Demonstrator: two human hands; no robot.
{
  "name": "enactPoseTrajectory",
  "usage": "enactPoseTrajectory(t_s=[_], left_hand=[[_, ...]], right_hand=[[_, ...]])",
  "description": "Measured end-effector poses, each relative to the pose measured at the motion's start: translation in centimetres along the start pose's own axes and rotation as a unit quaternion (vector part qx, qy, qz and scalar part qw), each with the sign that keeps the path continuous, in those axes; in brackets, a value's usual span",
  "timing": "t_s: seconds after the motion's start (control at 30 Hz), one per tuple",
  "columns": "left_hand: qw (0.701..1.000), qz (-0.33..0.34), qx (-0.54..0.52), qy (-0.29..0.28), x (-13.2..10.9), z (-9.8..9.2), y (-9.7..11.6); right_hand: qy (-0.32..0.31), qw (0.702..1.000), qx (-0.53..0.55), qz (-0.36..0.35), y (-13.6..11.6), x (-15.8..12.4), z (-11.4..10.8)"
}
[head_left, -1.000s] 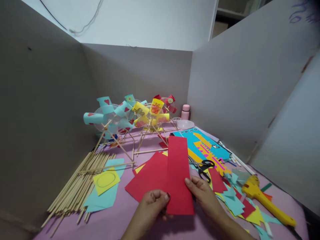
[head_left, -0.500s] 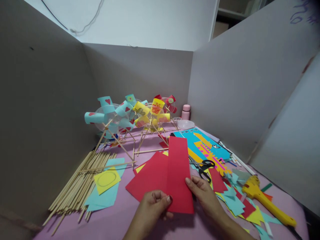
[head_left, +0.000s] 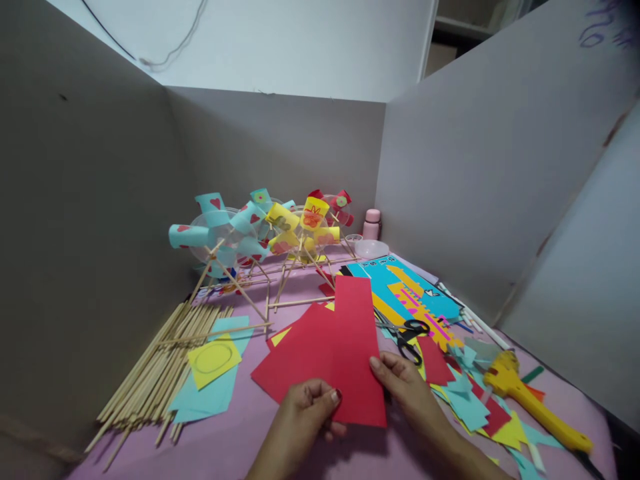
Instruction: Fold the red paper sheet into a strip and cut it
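Note:
Both my hands hold a long red paper strip [head_left: 356,347] raised above the table, its narrow end pointing away from me. My left hand [head_left: 313,408] pinches the lower left edge between thumb and fingers. On the right edge, my right hand [head_left: 403,380] grips it, thumb on top and fingers partly hidden behind. Under and left of the strip lies a larger red paper sheet [head_left: 295,353] with yellow paper showing at its edge. Black-handled scissors [head_left: 413,333] rest just beyond my right hand, their blades partly hidden by the strip.
Wooden sticks [head_left: 155,367] and blue paper [head_left: 215,393] with a yellow square [head_left: 214,361] lie left. Behind stand stick-framed paper wheels, one blue [head_left: 217,230], one yellow [head_left: 303,230]. Paper scraps [head_left: 470,400] and a yellow glue gun [head_left: 535,403] lie right; a pink bottle [head_left: 371,225] stands behind.
The red strip's far end has shifted slightly left and a little nearer. My hands keep the same grip, with the left hand moved very slightly left.

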State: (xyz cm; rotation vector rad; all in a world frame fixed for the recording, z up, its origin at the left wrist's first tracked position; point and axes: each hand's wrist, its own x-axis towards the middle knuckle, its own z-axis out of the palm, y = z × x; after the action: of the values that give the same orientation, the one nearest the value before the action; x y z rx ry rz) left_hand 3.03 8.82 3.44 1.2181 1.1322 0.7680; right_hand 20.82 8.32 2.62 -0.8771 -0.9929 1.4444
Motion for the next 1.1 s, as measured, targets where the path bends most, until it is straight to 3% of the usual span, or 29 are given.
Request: enactPoseTrajectory(t_s=[0.17,0.57,0.8,0.93,1.1], left_hand=[[1.000,0.020,0.008,-0.009,0.2,0.2,-0.6],[1.000,0.026,0.013,0.002,-0.3,1.2,-0.5],[1.000,0.010,0.004,0.029,0.1,0.5,-1.0],[0.999,0.006,-0.015,0.028,0.2,0.3,-0.4],[0.999,0.000,-0.049,-0.013,-0.2,0.2,1.1]], right_hand=[[-0.062,0.997,-0.014,0.033,0.4,-0.6,0.6],[-0.013,0.998,-0.051,0.027,1.2,-1.1,1.3],[-0.066,0.994,-0.078,0.041,1.4,-1.1,1.3],[-0.070,0.992,-0.088,0.054,1.8,-0.8,1.0],[-0.074,0.993,-0.058,0.069,1.7,-0.4,0.9]])
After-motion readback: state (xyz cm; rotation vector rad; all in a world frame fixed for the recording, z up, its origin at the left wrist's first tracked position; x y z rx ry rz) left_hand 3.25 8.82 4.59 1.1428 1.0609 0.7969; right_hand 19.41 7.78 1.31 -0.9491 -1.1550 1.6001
